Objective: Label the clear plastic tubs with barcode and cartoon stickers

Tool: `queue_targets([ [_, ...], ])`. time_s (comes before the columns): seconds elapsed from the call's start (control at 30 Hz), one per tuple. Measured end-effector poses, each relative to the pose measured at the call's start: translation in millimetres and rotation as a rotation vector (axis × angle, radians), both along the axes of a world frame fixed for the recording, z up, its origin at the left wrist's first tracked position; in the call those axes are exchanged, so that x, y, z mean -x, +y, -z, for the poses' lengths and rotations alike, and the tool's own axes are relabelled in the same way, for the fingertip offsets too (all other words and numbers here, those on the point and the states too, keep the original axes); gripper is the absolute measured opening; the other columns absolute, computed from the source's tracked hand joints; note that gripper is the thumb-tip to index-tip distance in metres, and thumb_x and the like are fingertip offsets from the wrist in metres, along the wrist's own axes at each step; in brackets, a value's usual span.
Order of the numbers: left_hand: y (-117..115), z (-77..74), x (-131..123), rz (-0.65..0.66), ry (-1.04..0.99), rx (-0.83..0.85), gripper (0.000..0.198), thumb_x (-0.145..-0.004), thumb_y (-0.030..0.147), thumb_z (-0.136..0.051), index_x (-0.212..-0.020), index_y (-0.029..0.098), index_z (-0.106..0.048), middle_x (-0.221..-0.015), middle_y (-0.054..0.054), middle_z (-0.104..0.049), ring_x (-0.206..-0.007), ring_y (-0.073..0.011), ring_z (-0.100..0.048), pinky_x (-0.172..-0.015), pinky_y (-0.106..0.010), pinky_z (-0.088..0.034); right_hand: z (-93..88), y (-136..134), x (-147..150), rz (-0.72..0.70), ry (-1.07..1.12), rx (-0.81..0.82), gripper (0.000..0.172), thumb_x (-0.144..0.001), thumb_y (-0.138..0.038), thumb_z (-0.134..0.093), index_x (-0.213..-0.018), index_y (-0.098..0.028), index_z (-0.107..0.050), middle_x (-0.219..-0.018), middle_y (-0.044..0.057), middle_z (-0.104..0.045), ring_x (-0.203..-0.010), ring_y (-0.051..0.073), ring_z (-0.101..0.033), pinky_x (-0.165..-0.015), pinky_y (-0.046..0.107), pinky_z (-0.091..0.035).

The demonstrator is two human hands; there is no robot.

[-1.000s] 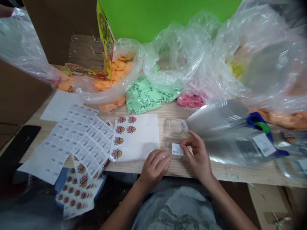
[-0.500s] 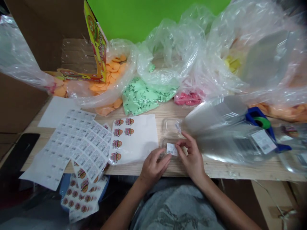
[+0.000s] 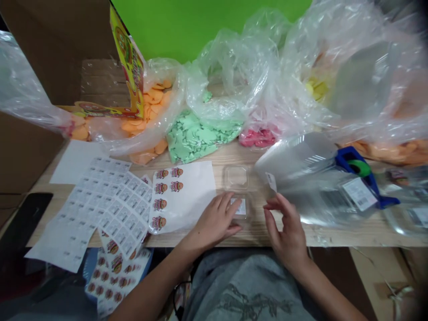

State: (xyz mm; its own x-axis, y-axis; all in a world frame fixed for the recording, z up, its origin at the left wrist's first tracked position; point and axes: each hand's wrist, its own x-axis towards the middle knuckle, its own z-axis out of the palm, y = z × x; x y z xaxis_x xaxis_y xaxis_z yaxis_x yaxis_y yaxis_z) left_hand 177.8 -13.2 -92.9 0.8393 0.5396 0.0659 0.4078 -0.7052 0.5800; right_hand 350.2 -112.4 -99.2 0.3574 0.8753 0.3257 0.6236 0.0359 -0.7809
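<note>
Here left hand (image 3: 217, 219) on clear tray (image 3: 236, 178), grip unclear; label (image 3: 239, 207) half-hidden; right hand (image 3: 286, 232) open.

desk (image 3: 294, 236) held barcode sheets (image 3: 113, 200) | burger stickers (image 3: 182, 196) lay beside them | green pieces (image 3: 197, 136), orange pieces (image 3: 147, 120), pink pieces (image 3: 257, 138) sat bagged behind | tape dispenser (image 3: 354, 167) lay right

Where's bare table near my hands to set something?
Bare wood runs along the front edge, right of your right hand, below the clear plastic packaging. A strip lies behind the clear tray, below the green bag. Label sheets crowd the left.
</note>
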Motion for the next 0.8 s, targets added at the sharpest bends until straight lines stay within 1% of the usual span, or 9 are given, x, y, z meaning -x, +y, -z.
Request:
queue_targets([
  [0.1, 11.3, -14.1, -1.7, -0.012, -0.008, 0.131, 0.069, -0.070, 0.043, -0.071, -0.129, 0.021, -0.042, -0.129, -0.015, -0.051, -0.120, -0.0299, -0.046, -0.098, -0.047, -0.040, 3.4, -16.7, -1.4, 0.013, 0.039, 0.014, 0.055, -0.087, -0.015, -0.047, -0.138, -0.026, -0.027, -0.103, 0.008, -0.054, -0.088, 0.019, -0.058, -0.077, 0.039, -0.051],
  [0.2, 18.0, -23.2, -2.4, -0.043, -0.049, 0.269, 0.063, -0.073, 0.043, -0.068, -0.129, 0.027, -0.043, -0.127, -0.009, -0.054, -0.115, -0.0257, -0.051, -0.096, -0.041, -0.042, 9.1, -22.5, 1.7, -0.031, 0.053, 0.044, 0.062, -0.087, -0.020, -0.050, -0.140, -0.024, -0.020, -0.110, 0.011, -0.055, -0.096, 0.021, -0.059, -0.080, 0.041, -0.052],
  [0.33, 19.3, -19.6, 1.1, -0.129, -0.174, 0.404, 0.050, -0.078, 0.036, -0.061, -0.125, 0.023, -0.047, -0.123, -0.008, -0.056, -0.112, -0.0242, -0.054, -0.094, -0.037, -0.043, 19.1, -15.8, 7.2, -0.109, 0.011, 0.090, 0.073, -0.084, -0.025, -0.058, -0.142, -0.024, -0.015, -0.117, 0.011, -0.057, -0.107, 0.024, -0.057, -0.085, 0.043, -0.051],
  [0.4, 19.8, -15.3, 7.1, -0.205, -0.264, 0.434, 0.044, -0.084, 0.035, -0.050, -0.125, 0.020, -0.046, -0.124, -0.010, -0.054, -0.114, -0.0250, -0.051, -0.097, -0.039, -0.040, 24.6, -11.8, 8.2, -0.132, -0.021, 0.107, 0.069, -0.084, -0.023, -0.056, -0.142, -0.026, -0.018, -0.114, 0.010, -0.059, -0.106, 0.024, -0.057, -0.085, 0.043, -0.051],
  [0.5, 22.1, -13.3, 17.6, -0.326, -0.375, 0.443, 0.043, -0.091, 0.032, -0.029, -0.130, 0.017, -0.037, -0.127, -0.013, -0.049, -0.117, -0.0260, -0.047, -0.098, -0.044, -0.037, 28.6, -11.0, 7.4, -0.133, -0.052, 0.126, 0.066, -0.085, -0.023, -0.055, -0.141, -0.025, -0.021, -0.108, 0.009, -0.062, -0.099, 0.023, -0.060, -0.082, 0.042, -0.053],
  [0.57, 22.4, -14.9, 21.0, -0.351, -0.386, 0.449, 0.042, -0.088, 0.031, -0.037, -0.128, 0.019, -0.040, -0.127, -0.012, -0.048, -0.117, -0.0268, -0.046, -0.100, -0.044, -0.033, 26.4, -13.5, 6.7, -0.101, -0.058, 0.125, 0.069, -0.084, -0.024, -0.056, -0.142, -0.023, -0.019, -0.110, 0.010, -0.060, -0.101, 0.025, -0.059, -0.083, 0.044, -0.052],
  [0.67, 19.1, -16.4, 17.4, -0.311, -0.340, 0.482, 0.049, -0.074, 0.024, -0.062, -0.121, 0.022, -0.051, -0.124, -0.009, -0.052, -0.116, -0.0271, -0.045, -0.102, -0.042, -0.031, 19.1, -15.5, 8.1, -0.025, -0.054, 0.084, 0.073, -0.084, -0.023, -0.056, -0.143, -0.023, -0.013, -0.116, 0.013, -0.054, -0.108, 0.027, -0.053, -0.089, 0.051, -0.046],
  [0.73, 16.4, -15.3, 12.2, -0.285, -0.328, 0.511, 0.051, -0.071, 0.022, -0.065, -0.120, 0.023, -0.052, -0.122, -0.008, -0.054, -0.115, -0.0265, -0.047, -0.101, -0.041, -0.033, 16.3, -11.9, 11.9, -0.019, -0.047, 0.050, 0.078, -0.083, -0.026, -0.058, -0.143, -0.025, -0.008, -0.116, 0.012, -0.054, -0.109, 0.027, -0.053, -0.090, 0.052, -0.044],
  [0.8, 15.2, -13.8, 8.5, -0.277, -0.337, 0.543, 0.047, -0.074, 0.023, -0.061, -0.121, 0.022, -0.052, -0.121, -0.009, -0.055, -0.114, -0.0262, -0.049, -0.099, -0.040, -0.035, 17.4, -4.1, 17.7, -0.044, -0.041, 0.036, 0.086, -0.080, -0.032, -0.062, -0.144, -0.026, -0.004, -0.116, 0.011, -0.056, -0.109, 0.027, -0.053, -0.090, 0.050, -0.045],
])
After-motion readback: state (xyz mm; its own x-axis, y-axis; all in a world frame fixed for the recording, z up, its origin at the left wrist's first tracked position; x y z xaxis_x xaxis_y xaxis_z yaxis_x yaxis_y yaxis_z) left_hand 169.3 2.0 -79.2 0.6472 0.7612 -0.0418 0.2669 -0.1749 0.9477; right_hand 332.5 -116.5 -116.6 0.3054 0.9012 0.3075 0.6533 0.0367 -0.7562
